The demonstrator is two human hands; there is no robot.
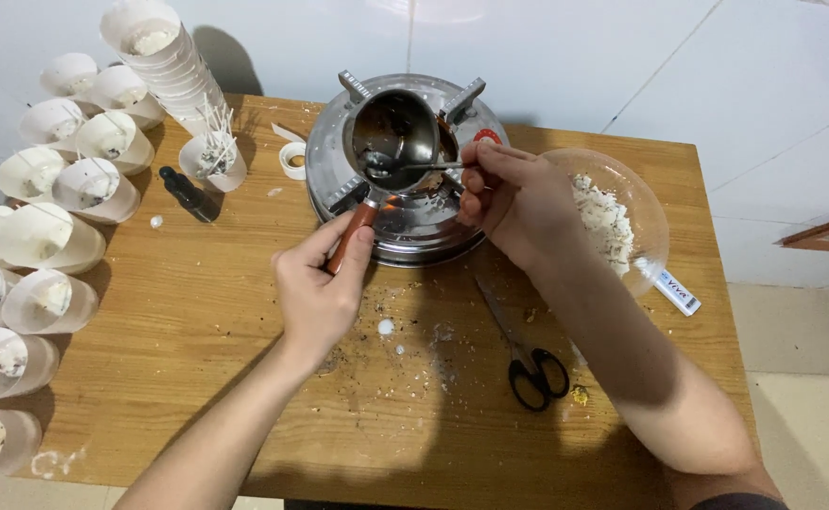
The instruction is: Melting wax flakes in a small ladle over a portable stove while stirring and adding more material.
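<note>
While steadied over the burner: stirring a small metal pot with a spoon.

Left hand [318, 288] closed around the reddish handle [352, 237] of the small steel pot [395, 132], thumb on top, pot seated on the prongs of the round silver stove [405, 222] at the far middle of the wooden table [206, 321]. Right hand [509, 198] pinched shut on the stem of a metal spoon [405, 168], bowl dipped into the pot; contents dark and glossy, probably melted wax, hard to tell. Mid-stir, by the look of it. Next calls for a firm hold on the handle and a level lift. Close by: clear bowl [646, 203] of white flakes at right, black scissors [532, 368] in front, white cups [46, 236] with wicks along the left edge.
</note>
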